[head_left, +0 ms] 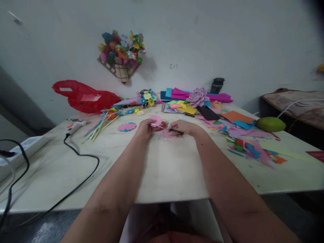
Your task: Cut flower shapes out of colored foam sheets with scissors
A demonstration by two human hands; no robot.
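My left hand point(144, 129) is closed on a round pink craft-foam piece point(155, 118), its edge pinched between the fingers. My right hand point(186, 127) grips a pair of scissors point(176, 131) by the black handles. Their metal blades point left, reaching across to the pink piece at my left fingertips. Between the hands lies a round red object point(162, 125), partly covered by the blades. Another pink piece point(168, 134) rests on the table under the scissors. Left of my left hand is a scalloped pink-and-blue disc point(127, 127).
A glue gun point(76, 127) with a black cord and a power strip point(24, 153) sit at left. Behind are a red plastic bag point(87, 98), foam flowers point(148, 98) and coloured sheets point(187, 108). Foam scraps point(250, 146), a phone point(208, 112) and a green fruit point(270, 124) lie right.
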